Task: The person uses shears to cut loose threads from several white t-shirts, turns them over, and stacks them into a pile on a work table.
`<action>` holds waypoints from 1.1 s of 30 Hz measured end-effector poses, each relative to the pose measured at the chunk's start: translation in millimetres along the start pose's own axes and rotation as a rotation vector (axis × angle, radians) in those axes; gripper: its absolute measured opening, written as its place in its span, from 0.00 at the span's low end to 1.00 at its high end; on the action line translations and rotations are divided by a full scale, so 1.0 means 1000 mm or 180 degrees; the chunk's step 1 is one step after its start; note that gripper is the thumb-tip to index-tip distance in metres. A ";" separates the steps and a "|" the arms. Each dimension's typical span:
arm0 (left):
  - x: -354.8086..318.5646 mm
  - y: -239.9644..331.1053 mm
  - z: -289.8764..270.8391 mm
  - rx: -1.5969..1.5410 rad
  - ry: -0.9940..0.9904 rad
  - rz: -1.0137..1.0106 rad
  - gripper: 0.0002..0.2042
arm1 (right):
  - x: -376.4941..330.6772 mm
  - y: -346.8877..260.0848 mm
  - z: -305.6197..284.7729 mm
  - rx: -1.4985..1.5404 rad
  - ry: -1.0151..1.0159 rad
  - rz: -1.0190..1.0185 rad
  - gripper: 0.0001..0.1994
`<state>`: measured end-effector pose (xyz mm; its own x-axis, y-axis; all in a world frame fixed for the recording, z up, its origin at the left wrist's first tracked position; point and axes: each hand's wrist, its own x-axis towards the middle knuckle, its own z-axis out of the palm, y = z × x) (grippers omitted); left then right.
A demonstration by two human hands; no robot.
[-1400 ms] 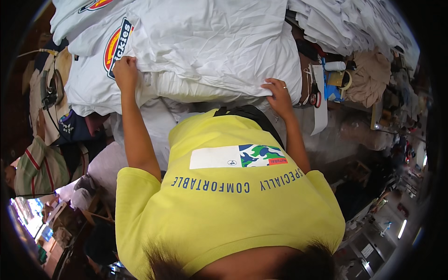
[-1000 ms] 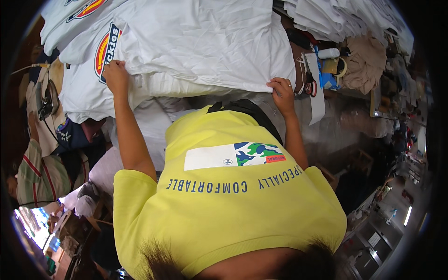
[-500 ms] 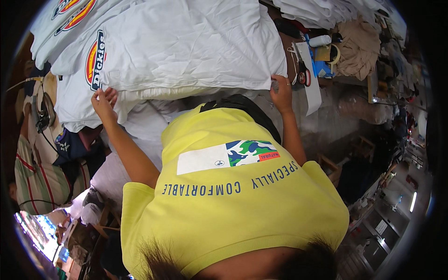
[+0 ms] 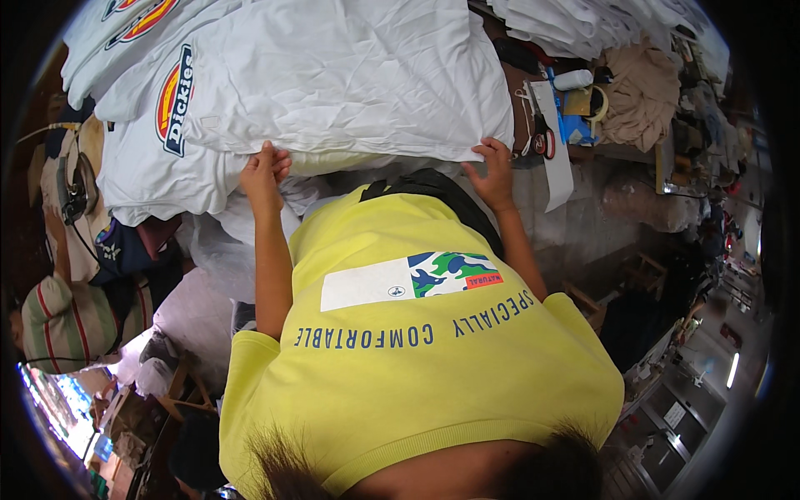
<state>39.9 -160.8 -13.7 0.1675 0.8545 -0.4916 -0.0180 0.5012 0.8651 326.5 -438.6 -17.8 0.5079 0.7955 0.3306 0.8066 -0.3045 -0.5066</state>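
The crowded workroom has white cloth (image 4: pixel 562 25) heaped at the upper right of the frame, an iron (image 4: pixel 77 196) at the left, and scissors (image 4: pixel 543 137) near a roll of tape (image 4: pixel 599 104) right of centre. Across the upper middle lies the white shirt (image 4: pixel 350 92), creased, its near hem toward the wearer of the yellow top (image 4: pixel 433 375). There the left hand (image 4: pixel 266 177) has a narrow grip, whether pinching cloth I can't tell, while the right hand (image 4: pixel 497 177), by the hem's right corner, has thumb and fingers parted.

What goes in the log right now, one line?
left hand: at white garment near edge | right hand: at its near right corner | scissors: right of garment
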 end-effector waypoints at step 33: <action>0.059 0.056 0.030 -0.0878 -0.1146 -0.0120 0.21 | 0.058 0.058 -0.028 -0.0493 0.0300 0.0599 0.10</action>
<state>77.9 -86.8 8.8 0.5042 0.7578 -0.4142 -0.2590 0.5902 0.7646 411.5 -425.1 -5.4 0.6734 0.6672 0.3185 0.7283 -0.5247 -0.4407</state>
